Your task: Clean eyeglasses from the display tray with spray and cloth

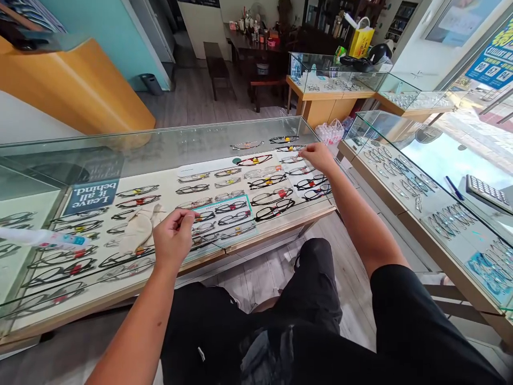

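Observation:
My left hand (174, 238) is closed, thumb and fingertips pressed together, over the front part of the glass display case (192, 131). Whatever it may pinch is too small to make out. Close to it is an eyeglass frame (205, 216) under the glass. My right hand (318, 156) is closed too, fingertips bent down at the case's right end near a pair of glasses (291, 159); anything in its fingers is hidden. A crumpled beige cloth (140, 230) lies left of my left hand. Farther left is a white bottle (48, 238) with a long nozzle, lying on its side.
Rows of eyeglasses (267, 182) fill the case, beside a blue sign (91, 195). On the right stands another glass case (401, 160) with a calculator (487, 190) and a pen (454, 188) on top. Behind are a bench (216, 67) and a bin (151, 84).

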Demonstrator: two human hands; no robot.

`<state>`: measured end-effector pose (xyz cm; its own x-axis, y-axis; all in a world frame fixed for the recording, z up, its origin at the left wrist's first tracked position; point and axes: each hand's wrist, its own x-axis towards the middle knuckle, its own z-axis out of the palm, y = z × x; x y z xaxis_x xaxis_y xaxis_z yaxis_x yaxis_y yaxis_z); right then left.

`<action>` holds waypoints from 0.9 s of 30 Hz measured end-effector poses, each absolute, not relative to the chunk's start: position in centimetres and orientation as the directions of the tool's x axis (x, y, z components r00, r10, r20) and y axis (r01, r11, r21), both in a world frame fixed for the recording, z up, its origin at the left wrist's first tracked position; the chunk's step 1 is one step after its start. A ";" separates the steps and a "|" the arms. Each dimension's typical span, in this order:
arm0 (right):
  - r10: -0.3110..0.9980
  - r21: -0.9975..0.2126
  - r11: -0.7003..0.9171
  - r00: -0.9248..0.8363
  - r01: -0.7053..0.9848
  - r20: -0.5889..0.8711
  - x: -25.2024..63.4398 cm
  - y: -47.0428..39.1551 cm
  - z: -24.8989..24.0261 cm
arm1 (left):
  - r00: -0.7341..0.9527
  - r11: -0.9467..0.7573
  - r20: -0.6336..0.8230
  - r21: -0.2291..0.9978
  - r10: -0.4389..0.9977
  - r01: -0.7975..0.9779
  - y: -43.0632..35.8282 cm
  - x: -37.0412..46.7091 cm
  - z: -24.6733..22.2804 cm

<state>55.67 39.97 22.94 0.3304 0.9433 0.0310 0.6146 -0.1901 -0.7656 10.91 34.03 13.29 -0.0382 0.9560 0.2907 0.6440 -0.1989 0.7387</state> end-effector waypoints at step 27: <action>0.969 -0.337 0.154 -0.075 0.929 0.237 49.8 35.2 26.3 | -0.086 -0.199 0.273 0.853 0.958 0.483 33.6 12.2 13.1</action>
<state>49.84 35.21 26.32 -0.0751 0.9687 0.2367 0.9286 0.1545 -0.3374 12.24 33.57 13.07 -0.0859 0.9583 0.2726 0.4825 -0.1994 0.8529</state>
